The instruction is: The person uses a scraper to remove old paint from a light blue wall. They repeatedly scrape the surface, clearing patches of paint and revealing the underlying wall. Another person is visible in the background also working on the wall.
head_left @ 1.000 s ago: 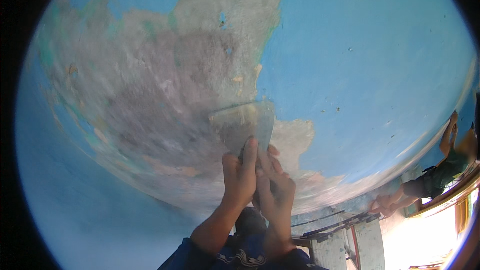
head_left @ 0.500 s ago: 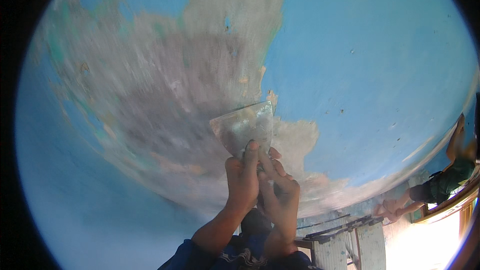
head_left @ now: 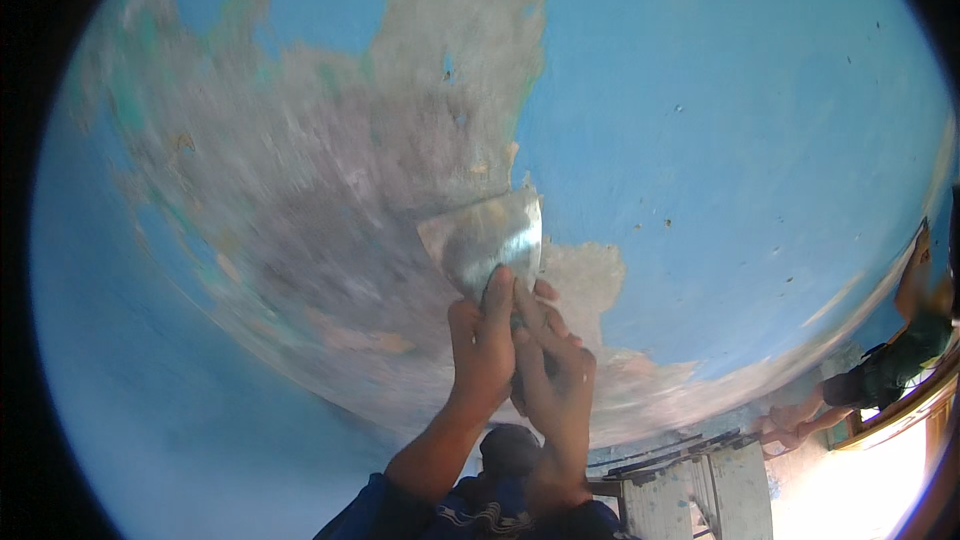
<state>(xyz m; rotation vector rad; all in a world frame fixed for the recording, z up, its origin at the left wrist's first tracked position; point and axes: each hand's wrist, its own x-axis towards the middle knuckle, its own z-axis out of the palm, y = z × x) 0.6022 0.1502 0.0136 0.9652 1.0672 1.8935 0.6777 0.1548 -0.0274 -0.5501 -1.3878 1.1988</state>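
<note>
Both my hands grip a wide scraper, its metal blade (head_left: 490, 238) flared and shiny, with the broad edge pointing up. My left hand (head_left: 484, 345) is closed around the lower part, thumb pressed up onto the blade. On the right, my right hand (head_left: 560, 370) is wrapped round the same tool, fingers laid along the blade's base. The handle is mostly hidden by the hands. The blade's edge lies at or close to a blue painted wall (head_left: 700, 140), over a rough grey patch (head_left: 370, 170) bare of paint; whether it touches I cannot tell.
Another person (head_left: 880, 370) in dark clothes is at the right edge. Pale paint-spattered boards (head_left: 700, 490) stand at the lower right, beside a bright opening (head_left: 860, 480). A dark rounded thing (head_left: 510, 450) shows below my hands.
The scraper and both hands have shifted slightly up and left in the picture. The blade has tilted and now catches more light. The view of the wall has moved a little too.
</note>
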